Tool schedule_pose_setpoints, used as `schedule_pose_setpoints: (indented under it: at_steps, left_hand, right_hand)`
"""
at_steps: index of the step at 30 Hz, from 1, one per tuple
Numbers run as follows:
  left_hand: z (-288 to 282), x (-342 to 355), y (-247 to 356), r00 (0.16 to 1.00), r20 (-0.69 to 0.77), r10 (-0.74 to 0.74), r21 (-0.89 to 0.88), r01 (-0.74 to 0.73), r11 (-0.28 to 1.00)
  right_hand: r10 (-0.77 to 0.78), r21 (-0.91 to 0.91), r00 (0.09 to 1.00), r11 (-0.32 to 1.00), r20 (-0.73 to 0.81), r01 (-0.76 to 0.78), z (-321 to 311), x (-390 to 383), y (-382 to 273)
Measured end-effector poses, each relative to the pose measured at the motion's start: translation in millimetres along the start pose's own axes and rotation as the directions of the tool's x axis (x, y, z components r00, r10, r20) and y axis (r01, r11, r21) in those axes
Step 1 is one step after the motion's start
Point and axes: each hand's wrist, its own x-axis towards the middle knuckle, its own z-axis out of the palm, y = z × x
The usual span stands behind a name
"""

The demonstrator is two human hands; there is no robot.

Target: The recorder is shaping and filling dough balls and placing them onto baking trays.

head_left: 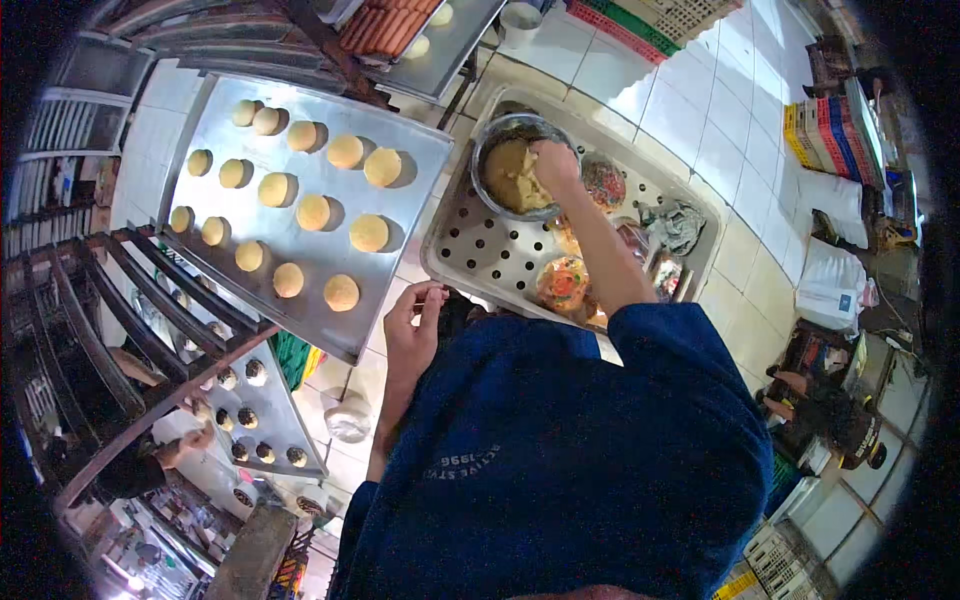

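Observation:
My right hand (556, 168) reaches down into a round metal bowl (487, 190). Its fingers curl into a pale yellow, crumbly-looking mixture (510, 172), and their tips are hidden there. The bowl stands in a grey perforated crate (448, 243). Beside the bowl in that crate lie bags of colourful toppings (565, 284) and a crumpled grey cloth (677, 228). My left hand (415, 318) is held between the crate and a metal tray (330, 110), thumb and fingers pinched together; anything between them is too small to make out. Round golden buns (312, 211) sit in rows on the tray.
A rack with dark bars (130, 300) stands at the left. Below the tray, another person's hand (190, 440) is near a second tray (285, 425) with dark-topped buns. Stacked crates (830, 135) stand at the right. Sausages (385, 28) lie at the top.

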Motion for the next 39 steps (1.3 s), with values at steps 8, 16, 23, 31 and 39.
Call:
schedule_pose_setpoints:
  at_steps: [8, 16, 23, 31, 39]
  left_hand:
    - [10.7, 54.3, 8.4, 0.97, 0.238, -0.041, -0.11, 0.069, 0.992]
    - [80.4, 122.9, 9.1, 0.85, 0.457, -0.263, -0.57, 0.507, 0.646]
    - [128.0, 119.2, 38.2, 0.503, 0.862, -0.064, -0.49, 0.859, 0.149]
    - [150.1, 93.1, 45.7, 0.552, 0.834, -0.013, -0.526, 0.801, 0.284]
    - [144.0, 77.7, 45.1, 0.696, 0.717, 0.03, -0.661, 0.666, 0.345]
  right_hand:
    - [0.118, 0.125, 0.986, 0.987, -0.119, -0.103, -48.5, -47.1, -20.2]
    - [0.088, 0.926, 0.996, 0.375, 0.016, -0.048, -127.6, -167.6, -75.3]
    - [-0.067, 0.361, 0.833, 0.88, -0.549, 0.309, -107.7, -212.3, -96.6]
    - [0.04, 0.244, 0.862, 0.965, -0.505, 0.098, -111.2, -235.9, -103.1]
    - [-0.054, 0.292, 0.871, 0.931, -0.488, 0.221, -108.4, -246.5, -103.7]
